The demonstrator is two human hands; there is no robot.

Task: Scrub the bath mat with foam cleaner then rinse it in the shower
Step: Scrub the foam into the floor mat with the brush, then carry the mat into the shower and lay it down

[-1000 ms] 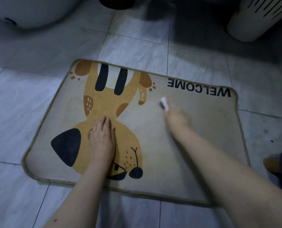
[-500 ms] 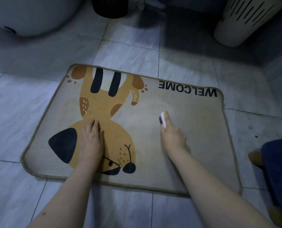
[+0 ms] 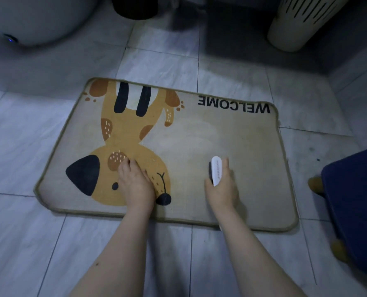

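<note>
Beige dog-print WELCOME bath mat (image 3: 231, 142) mid-frame, faintly stained, left hand (image 3: 135, 185) flat on it, right-hand (image 3: 222, 189) grip around small white scrub brush (image 3: 216, 170)

A beige mat (image 3: 231, 136) with a cartoon dog and the word WELCOME, printed upside down from this viewpoint, lay flat on grey floor tiles (image 3: 39, 129). The left hand (image 3: 135, 185) pressed down on the dog's face, fingers bent. The right hand (image 3: 222, 187) gripped a white brush (image 3: 216, 170) against the plain middle of the mat. A cream slotted bin (image 3: 302, 22) stood at the upper right, and a white rounded fixture (image 3: 39, 18) at the upper left.
</note>
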